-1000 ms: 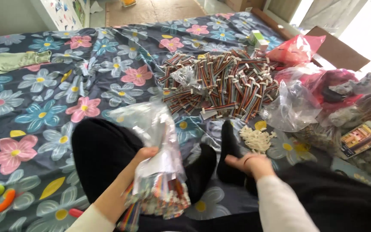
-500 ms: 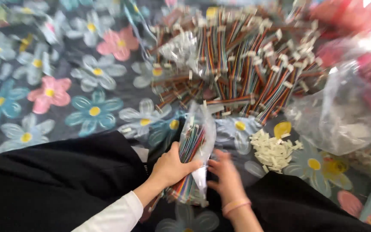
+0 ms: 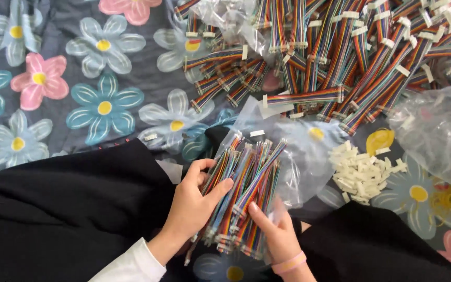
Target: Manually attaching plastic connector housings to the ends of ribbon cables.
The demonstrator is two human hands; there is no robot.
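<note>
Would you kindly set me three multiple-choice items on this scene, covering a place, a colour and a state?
1. Where does the small heap of cream plastic connector housings lie?
A. right of the hands
B. on the black cloth
C. left of the hands

2. What colour is the band on the right hand's wrist?
A. green
B. pink
C. black

3. How is the clear plastic bag of rainbow ribbon cables held?
A. lying untouched
B. left hand only
C. both hands

Key: 1 A, the heap sits on the flowered sheet at right; 2 B, it shows pink; 3 C, left hand and right hand both grip it.
</note>
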